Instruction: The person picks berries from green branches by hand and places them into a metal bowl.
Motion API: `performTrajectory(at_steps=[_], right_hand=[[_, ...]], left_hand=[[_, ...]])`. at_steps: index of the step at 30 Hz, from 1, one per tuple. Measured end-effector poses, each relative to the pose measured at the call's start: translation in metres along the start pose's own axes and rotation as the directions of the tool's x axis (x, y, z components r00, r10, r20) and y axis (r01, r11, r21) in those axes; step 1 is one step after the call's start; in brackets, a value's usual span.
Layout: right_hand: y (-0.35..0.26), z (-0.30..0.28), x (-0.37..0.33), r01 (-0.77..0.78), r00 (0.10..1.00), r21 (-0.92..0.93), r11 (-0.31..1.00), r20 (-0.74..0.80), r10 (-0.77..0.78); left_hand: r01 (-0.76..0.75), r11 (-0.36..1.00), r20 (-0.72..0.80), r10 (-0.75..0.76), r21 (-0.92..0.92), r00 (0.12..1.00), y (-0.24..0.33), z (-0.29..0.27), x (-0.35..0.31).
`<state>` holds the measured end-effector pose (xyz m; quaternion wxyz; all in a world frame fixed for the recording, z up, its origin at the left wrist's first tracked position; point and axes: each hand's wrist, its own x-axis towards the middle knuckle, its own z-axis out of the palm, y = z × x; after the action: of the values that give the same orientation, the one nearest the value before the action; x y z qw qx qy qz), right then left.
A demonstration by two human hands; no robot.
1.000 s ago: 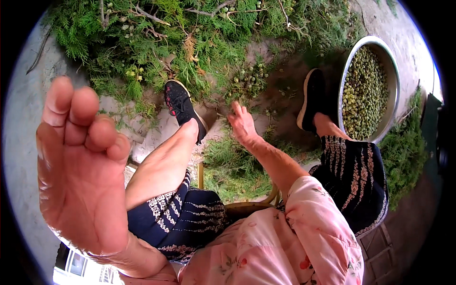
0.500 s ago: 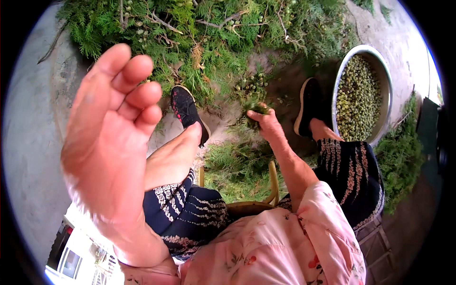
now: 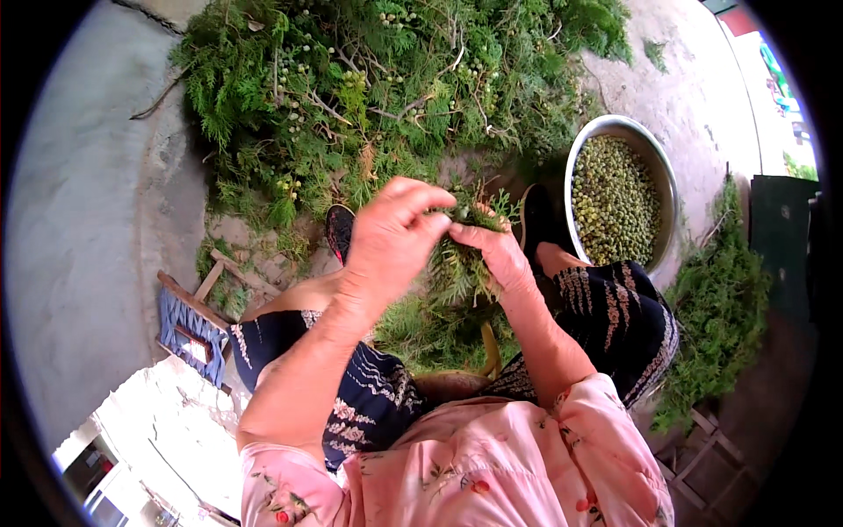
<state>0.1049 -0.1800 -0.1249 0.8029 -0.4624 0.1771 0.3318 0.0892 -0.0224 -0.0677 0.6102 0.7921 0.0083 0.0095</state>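
My right hand (image 3: 493, 250) grips a sprig of evergreen foliage (image 3: 457, 272), which hangs down below the fingers. My left hand (image 3: 395, 230) meets it from the left, with thumb and forefinger pinched together at the top of the sprig. Whatever lies between those fingertips is too small to make out. To the right, beside my foot, a round metal basin (image 3: 667, 211) holds many small green cones (image 3: 615, 198).
Ahead lies a big heap of cut evergreen branches (image 3: 351, 97) bearing cones. Loose clippings (image 3: 430, 329) cover the ground between my legs, and more greenery (image 3: 720, 316) lies at the right. A small stool (image 3: 193, 329) with blue webbing stands at my left.
My left hand has come down from its raised place near the camera to the sprig in my right hand. The view has shifted, so the basin appears farther left and lower.
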Motion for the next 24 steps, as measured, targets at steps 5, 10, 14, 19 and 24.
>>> performTrajectory(at_steps=[5, 10, 14, 19, 24], right_hand=[[-0.002, 0.008, -0.036, 0.192, 0.975, -0.365, 0.911, -0.030, -0.218], [-0.008, 0.006, -0.064, 0.301, 0.949, -0.520, 0.799, 0.078, -0.307], [-0.004, 0.000, -0.080, 0.256, 0.966, -0.400, 0.880, 0.138, -0.218], [-0.003, -0.001, -0.101, 0.025, 0.991, -0.124, 0.992, 0.137, -0.008], [0.006, -0.016, -0.109, -0.006, 0.996, -0.079, 0.997, 0.092, 0.013]], left_hand=[[0.056, 0.981, 0.048, -0.066, 0.186, 0.997, 0.004, 0.019, -0.021], [0.148, 0.985, 0.144, -0.134, -0.091, 0.980, 0.006, 0.017, -0.042], [0.400, 0.845, 0.229, -0.337, -0.354, 0.913, 0.023, 0.019, -0.065], [0.471, 0.459, 0.330, -0.356, -0.753, 0.874, 0.023, 0.019, -0.089], [0.361, 0.248, 0.238, -0.416, -0.899, 0.878, 0.010, 0.019, -0.102]])
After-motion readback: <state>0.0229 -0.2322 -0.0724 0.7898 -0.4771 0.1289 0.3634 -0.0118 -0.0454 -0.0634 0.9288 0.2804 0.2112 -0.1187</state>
